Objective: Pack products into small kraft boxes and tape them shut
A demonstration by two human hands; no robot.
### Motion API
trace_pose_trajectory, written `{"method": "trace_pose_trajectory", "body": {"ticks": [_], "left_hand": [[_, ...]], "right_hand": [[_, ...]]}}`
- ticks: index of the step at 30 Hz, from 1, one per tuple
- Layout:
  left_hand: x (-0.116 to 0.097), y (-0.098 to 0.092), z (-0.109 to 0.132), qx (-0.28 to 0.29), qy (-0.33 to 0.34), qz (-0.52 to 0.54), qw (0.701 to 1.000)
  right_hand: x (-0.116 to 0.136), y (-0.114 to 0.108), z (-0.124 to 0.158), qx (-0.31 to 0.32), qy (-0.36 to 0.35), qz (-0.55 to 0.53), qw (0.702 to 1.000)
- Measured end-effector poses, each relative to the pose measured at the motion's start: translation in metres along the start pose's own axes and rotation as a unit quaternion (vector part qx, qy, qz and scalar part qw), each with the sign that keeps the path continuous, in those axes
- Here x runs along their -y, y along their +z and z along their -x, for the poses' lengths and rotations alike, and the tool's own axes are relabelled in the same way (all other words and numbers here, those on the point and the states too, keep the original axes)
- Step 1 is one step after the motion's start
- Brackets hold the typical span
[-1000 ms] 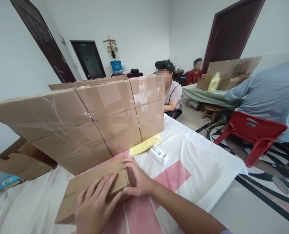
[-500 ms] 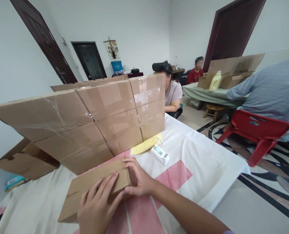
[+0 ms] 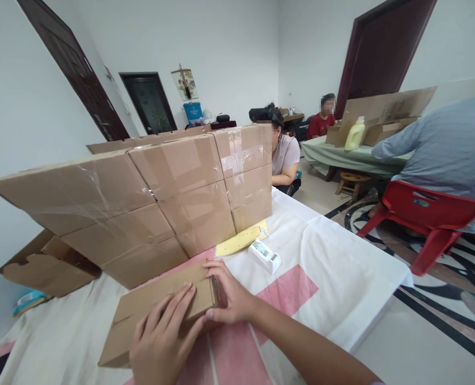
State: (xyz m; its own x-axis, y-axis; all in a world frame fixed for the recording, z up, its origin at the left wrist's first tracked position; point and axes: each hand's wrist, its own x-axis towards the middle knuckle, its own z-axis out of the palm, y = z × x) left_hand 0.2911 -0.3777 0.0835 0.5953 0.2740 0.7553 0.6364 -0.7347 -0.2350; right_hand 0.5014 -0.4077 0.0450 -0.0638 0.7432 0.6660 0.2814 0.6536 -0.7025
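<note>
A flat brown cardboard box [image 3: 141, 307] lies on the cloth in front of me. My left hand [image 3: 163, 331] rests over its near edge, fingers along the top and thumb against the near side. At the box's right end, my right hand [image 3: 227, 294] grips the corners, fingertips at the far one and thumb at the near one. Part of the near side is hidden behind my left hand. Just beyond the right hand sit a white plastic device [image 3: 264, 256], possibly a tape dispenser, and a yellow strip [image 3: 241, 240].
A wall of stacked, taped cardboard boxes [image 3: 193, 200] stands behind the work area. An open carton [image 3: 51, 270] is at the left. One person [image 3: 287, 158] crouches beyond the table; another [image 3: 453, 155] sits by a red chair [image 3: 429, 206]. The white cloth's edge [image 3: 381, 305] drops off at right.
The view has shifted very slightly. Both hands keep the same hold on the box, which stays in place.
</note>
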Motion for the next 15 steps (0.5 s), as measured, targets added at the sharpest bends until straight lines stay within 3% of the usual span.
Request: {"method": "trace_pose_trajectory", "body": {"ticks": [15], "left_hand": [[0.0008,-0.0010,0.0009,-0.007,0.010,-0.004,1.000]], "right_hand": [[-0.0030,0.0007,0.0001,0.003,0.005,0.009,1.000]]}}
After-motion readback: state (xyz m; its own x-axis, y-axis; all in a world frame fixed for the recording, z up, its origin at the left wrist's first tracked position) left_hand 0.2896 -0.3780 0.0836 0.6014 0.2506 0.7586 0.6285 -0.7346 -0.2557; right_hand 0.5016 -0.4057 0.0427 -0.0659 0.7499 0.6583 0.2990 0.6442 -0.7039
